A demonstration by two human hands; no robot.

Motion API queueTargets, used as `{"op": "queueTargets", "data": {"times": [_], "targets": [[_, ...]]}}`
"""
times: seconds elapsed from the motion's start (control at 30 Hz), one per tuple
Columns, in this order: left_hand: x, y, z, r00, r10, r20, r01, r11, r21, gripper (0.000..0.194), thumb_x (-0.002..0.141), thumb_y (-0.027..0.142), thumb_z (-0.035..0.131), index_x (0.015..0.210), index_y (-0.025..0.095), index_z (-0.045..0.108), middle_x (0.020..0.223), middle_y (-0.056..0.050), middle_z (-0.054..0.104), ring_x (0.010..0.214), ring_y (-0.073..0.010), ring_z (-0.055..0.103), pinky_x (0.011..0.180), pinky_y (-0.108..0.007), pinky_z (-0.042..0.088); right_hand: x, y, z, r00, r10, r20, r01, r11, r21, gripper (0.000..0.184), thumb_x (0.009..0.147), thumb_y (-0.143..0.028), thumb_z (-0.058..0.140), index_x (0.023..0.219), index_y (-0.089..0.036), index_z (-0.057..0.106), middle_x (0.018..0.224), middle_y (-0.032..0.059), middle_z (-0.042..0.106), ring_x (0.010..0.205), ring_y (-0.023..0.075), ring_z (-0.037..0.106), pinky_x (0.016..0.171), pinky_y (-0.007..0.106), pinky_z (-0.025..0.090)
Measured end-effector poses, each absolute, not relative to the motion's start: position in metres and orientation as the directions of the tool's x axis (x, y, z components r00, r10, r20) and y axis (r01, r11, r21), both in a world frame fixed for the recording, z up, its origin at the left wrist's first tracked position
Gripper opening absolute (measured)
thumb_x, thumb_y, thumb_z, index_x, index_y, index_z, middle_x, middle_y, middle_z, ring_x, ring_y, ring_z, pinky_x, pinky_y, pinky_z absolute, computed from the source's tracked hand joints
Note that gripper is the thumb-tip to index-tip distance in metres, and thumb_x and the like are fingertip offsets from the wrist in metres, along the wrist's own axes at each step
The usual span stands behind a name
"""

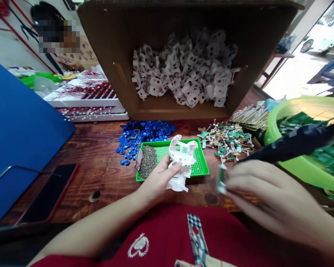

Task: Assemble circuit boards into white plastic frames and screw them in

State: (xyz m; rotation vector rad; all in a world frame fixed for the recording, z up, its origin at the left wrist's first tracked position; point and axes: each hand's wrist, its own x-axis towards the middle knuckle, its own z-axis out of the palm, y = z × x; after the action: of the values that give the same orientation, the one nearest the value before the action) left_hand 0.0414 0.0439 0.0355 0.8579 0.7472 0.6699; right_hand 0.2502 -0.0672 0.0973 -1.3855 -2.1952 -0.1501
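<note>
My left hand (161, 174) grips a white plastic housing (180, 157) with its thumb across the front, over the green tray (202, 167). Small metal screws (148, 163) fill the left part of that tray. To the right, my right hand (256, 189) is blurred by motion and pinches a small green circuit board (221, 180) at its fingertips. Behind that hand lies a pile of small circuit boards with white connectors (231, 139). Blue plastic rings (144, 133) are heaped behind the tray on the left.
A large cardboard box (105, 44) holds many white housings. At right stand a yellow-green basin (272, 122) of green boards and a dark, screwdriver-like tool (295, 142). A phone (48, 193) lies left by a blue panel (19, 137). White trays (94, 104) and a person (58, 33) are farther back.
</note>
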Motion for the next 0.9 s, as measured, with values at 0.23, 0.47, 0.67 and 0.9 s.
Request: {"op": "queueTargets", "data": {"times": [0.23, 0.47, 0.67, 0.9], "targets": [[0.022, 0.026, 0.020, 0.563, 0.804, -0.191, -0.107, 0.300, 0.948, 0.040, 0.080, 0.031, 0.064, 0.117, 0.023, 0.051, 0.110, -0.003, 0.060, 0.101, -0.0182, 0.054, 0.091, -0.031, 0.041, 0.200, 0.002, 0.075, -0.483, 0.817, 0.316, 0.866, 0.499, 0.033, 0.011, 0.086, -0.024, 0.054, 0.082, -0.018, 0.061, 0.077, 0.0021, 0.060, 0.073, 0.0188, 0.055, 0.069, 0.033, 0.041], [0.020, 0.023, 0.012, 0.535, 0.824, -0.186, -0.042, 0.246, 0.968, 0.032, 0.081, 0.032, 0.061, 0.109, 0.021, 0.049, 0.095, -0.002, 0.056, 0.089, -0.0166, 0.053, 0.085, -0.031, 0.043, 0.187, 0.007, 0.067, -0.496, 0.829, 0.258, 0.867, 0.489, 0.097, 0.006, 0.081, -0.020, 0.060, 0.077, -0.017, 0.061, 0.073, 0.0021, 0.058, 0.069, 0.0195, 0.054, 0.066, 0.031, 0.036], [0.022, 0.021, 0.005, 0.484, 0.852, -0.198, 0.022, 0.214, 0.977, 0.027, 0.082, 0.031, 0.059, 0.105, 0.020, 0.048, 0.094, -0.003, 0.054, 0.090, -0.0176, 0.052, 0.082, -0.031, 0.043, 0.183, 0.003, 0.061, -0.454, 0.866, 0.210, 0.890, 0.454, 0.053, 0.003, 0.080, -0.017, 0.059, 0.077, -0.017, 0.059, 0.073, 0.0027, 0.057, 0.069, 0.0196, 0.053, 0.065, 0.031, 0.035], [0.022, 0.022, 0.004, 0.462, 0.871, -0.165, 0.078, 0.146, 0.986, 0.022, 0.084, 0.029, 0.054, 0.102, 0.019, 0.045, 0.093, -0.003, 0.051, 0.086, -0.0159, 0.049, 0.082, -0.030, 0.042, 0.178, 0.004, 0.058, -0.463, 0.856, 0.228, 0.886, 0.456, 0.087, 0.006, 0.079, -0.016, 0.060, 0.074, -0.016, 0.057, 0.072, 0.0030, 0.056, 0.068, 0.0203, 0.053, 0.064, 0.031, 0.037]]}}
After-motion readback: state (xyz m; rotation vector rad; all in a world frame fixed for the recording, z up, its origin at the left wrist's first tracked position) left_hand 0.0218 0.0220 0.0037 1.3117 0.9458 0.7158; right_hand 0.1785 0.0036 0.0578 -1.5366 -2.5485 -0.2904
